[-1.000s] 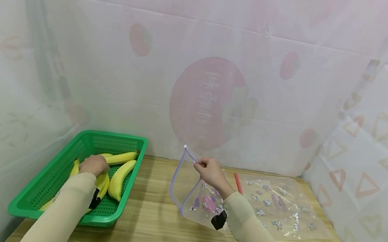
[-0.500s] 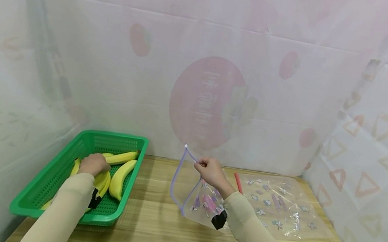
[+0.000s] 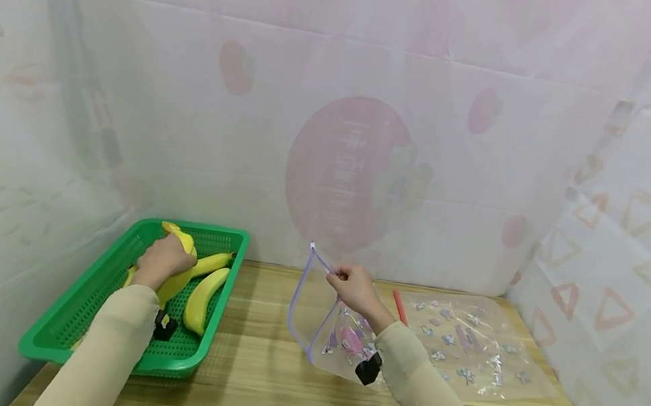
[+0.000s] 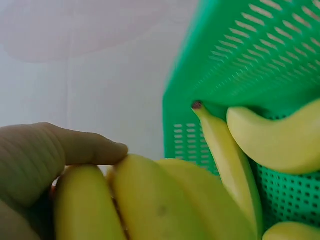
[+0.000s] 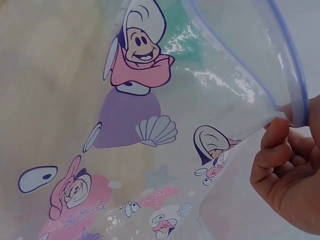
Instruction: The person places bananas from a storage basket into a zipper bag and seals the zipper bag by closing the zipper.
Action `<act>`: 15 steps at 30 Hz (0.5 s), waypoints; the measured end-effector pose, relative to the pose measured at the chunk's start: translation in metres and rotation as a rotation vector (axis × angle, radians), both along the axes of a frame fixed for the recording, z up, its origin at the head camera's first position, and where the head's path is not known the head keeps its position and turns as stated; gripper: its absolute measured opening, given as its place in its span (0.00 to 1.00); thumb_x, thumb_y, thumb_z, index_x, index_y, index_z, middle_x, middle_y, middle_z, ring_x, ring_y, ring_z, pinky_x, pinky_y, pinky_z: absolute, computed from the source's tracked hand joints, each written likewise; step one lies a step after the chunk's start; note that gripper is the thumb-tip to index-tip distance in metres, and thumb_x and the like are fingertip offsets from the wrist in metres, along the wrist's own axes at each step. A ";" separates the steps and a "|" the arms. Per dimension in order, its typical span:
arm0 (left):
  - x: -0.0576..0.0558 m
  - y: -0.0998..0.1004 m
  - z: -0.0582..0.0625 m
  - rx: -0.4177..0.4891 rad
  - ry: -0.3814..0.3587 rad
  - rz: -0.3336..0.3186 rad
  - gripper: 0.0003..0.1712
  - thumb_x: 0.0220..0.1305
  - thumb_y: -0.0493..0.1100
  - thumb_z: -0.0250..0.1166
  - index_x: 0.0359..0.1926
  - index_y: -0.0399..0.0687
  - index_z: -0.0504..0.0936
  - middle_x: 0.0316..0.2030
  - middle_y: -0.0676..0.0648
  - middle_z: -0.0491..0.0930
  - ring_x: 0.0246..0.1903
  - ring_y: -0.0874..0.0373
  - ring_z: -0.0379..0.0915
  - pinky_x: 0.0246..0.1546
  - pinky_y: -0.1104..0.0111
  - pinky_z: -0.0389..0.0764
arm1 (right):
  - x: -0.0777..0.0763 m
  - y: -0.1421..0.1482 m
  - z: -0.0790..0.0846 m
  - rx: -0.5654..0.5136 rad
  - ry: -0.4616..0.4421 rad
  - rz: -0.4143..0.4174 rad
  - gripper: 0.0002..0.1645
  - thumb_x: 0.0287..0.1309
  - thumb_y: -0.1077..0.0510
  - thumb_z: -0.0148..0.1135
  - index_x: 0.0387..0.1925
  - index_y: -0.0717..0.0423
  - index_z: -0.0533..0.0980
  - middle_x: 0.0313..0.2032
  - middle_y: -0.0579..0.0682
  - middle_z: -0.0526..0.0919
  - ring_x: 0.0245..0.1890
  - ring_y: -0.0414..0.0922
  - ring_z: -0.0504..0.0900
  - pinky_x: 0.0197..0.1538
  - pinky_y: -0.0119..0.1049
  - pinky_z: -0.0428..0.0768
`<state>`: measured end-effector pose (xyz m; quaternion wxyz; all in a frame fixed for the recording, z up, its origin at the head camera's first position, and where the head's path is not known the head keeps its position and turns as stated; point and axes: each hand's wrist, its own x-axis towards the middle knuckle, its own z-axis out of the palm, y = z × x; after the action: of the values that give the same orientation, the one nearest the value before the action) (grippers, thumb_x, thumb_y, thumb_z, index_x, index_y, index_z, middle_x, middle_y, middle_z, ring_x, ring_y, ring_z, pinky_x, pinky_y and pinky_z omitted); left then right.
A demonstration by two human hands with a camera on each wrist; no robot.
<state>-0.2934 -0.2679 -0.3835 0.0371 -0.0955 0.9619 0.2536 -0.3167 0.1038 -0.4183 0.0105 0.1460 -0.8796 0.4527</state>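
Observation:
My left hand [image 3: 164, 261] grips a bunch of yellow bananas [image 4: 155, 200] over the green plastic basket [image 3: 225, 299]. In the left wrist view, the fingers lie across the top of the bunch, and the palm side is partly out of frame. A single banana [image 3: 205, 300] lies by the basket's right wall, with another banana [image 3: 214, 262] behind it. At the table's middle, my right hand [image 3: 356, 293] pinches the edge of a clear zip bag [image 5: 130, 120] printed with pink and purple cartoon figures. The bag's purple-rimmed mouth gapes toward the basket.
A second clear printed bag [image 3: 466, 345] with a red strip [image 3: 400, 307] lies flat on the wooden table [image 3: 254, 384] at the right. White printed cloth walls [image 3: 258, 154] enclose the back and both sides. More yellow shows under the left forearm.
My left hand has raised the banana bunch from the basket floor and turned it, so its tip now shows above the knuckles. The right hand and the bag have hardly moved.

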 end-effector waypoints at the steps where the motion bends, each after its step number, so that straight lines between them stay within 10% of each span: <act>1: 0.000 0.000 0.001 0.007 0.022 0.003 0.15 0.62 0.46 0.52 0.34 0.35 0.67 0.25 0.40 0.67 0.24 0.46 0.65 0.24 0.58 0.65 | 0.000 0.000 0.000 -0.003 0.000 -0.001 0.08 0.63 0.56 0.58 0.30 0.54 0.80 0.19 0.46 0.73 0.15 0.38 0.67 0.20 0.31 0.68; 15: 0.008 0.017 0.018 0.183 0.338 0.025 0.33 0.65 0.63 0.51 0.49 0.35 0.70 0.35 0.38 0.74 0.28 0.48 0.70 0.24 0.61 0.71 | 0.002 0.000 0.001 -0.009 0.005 0.000 0.09 0.63 0.57 0.57 0.31 0.56 0.80 0.19 0.47 0.73 0.16 0.39 0.67 0.21 0.31 0.68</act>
<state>-0.2856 -0.2506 -0.3650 -0.1195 -0.0599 0.9260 0.3529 -0.3143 0.1043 -0.4176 0.0133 0.1473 -0.8776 0.4561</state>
